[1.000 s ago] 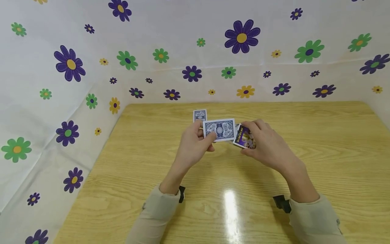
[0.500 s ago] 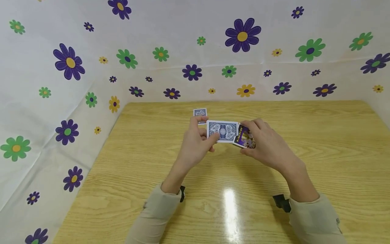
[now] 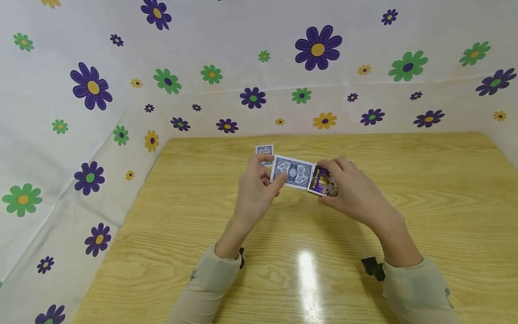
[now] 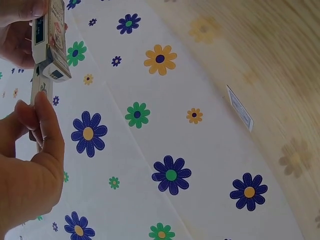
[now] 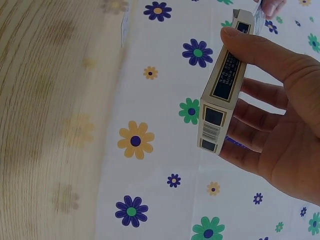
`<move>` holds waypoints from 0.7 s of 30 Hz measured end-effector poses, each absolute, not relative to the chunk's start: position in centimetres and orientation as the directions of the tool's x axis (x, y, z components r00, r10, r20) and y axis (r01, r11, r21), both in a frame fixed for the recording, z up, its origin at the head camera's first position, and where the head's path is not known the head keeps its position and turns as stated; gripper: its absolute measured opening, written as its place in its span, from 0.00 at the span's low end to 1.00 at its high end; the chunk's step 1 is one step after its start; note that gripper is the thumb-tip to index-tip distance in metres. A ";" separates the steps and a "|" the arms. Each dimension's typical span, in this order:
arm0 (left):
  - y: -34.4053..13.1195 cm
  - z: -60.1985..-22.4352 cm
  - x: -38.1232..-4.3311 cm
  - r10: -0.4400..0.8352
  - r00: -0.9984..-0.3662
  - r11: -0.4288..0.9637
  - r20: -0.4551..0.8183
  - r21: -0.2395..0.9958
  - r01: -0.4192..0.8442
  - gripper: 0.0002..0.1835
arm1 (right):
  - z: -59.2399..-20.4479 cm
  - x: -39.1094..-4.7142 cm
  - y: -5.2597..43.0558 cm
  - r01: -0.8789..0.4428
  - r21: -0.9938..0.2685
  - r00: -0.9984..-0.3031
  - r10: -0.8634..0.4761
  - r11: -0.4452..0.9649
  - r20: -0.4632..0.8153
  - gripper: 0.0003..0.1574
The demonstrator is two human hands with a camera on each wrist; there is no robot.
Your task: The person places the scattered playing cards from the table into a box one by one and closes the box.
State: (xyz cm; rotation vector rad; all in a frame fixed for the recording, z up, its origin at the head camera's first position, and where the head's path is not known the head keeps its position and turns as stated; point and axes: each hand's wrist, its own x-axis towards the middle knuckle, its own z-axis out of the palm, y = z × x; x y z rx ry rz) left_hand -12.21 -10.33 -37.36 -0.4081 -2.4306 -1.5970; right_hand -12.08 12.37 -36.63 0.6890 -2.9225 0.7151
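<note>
My left hand (image 3: 256,193) pinches a deck of playing cards (image 3: 297,173) with blue patterned backs, the thumb lying across the top card. The deck's right end meets the mouth of a purple card box (image 3: 322,182); how far it reaches inside I cannot tell. Around that box, my right hand (image 3: 358,191) grips with thumb below and fingers above. In the right wrist view the card box (image 5: 225,80) shows its cream side and barcode end. An open end flap (image 4: 59,70) stands out from the box in the left wrist view.
A single blue-backed card (image 3: 265,150) lies on the wooden table (image 3: 194,216) just behind my left hand. White cloth (image 3: 226,54) printed with flowers rises behind the table and along its left side.
The deck first moved right toward the box mouth, then tilted into line with the box. My left index finger has lifted off its edge. The right hand keeps its grip, barely moving.
</note>
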 end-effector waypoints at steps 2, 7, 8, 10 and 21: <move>-10.4 -37.5 -12.2 0.135 -0.935 0.377 0.327 0.856 0.354 0.23 | -36.6 -12.1 12.3 -0.437 -0.425 -0.898 -0.411 0.793 0.155 0.51; -10.3 -37.5 -12.2 0.187 -0.904 0.381 0.385 0.820 0.428 0.23 | -36.6 -12.1 12.1 -0.436 -0.429 -0.898 -0.414 0.791 0.150 0.51; -10.3 -37.5 -12.2 0.196 -0.897 0.382 0.397 0.811 0.443 0.23 | -36.6 -12.1 12.1 -0.438 -0.430 -0.897 -0.416 0.789 0.151 0.51; -10.2 -37.4 -12.1 0.214 -0.884 0.387 0.417 0.794 0.468 0.22 | -36.6 -12.1 12.1 -0.442 -0.429 -0.895 -0.419 0.788 0.153 0.51; -9.6 -37.3 -11.7 0.236 -0.860 0.421 0.453 0.750 0.511 0.16 | -36.5 -11.9 12.0 -0.433 -0.437 -0.899 -0.415 0.789 0.141 0.50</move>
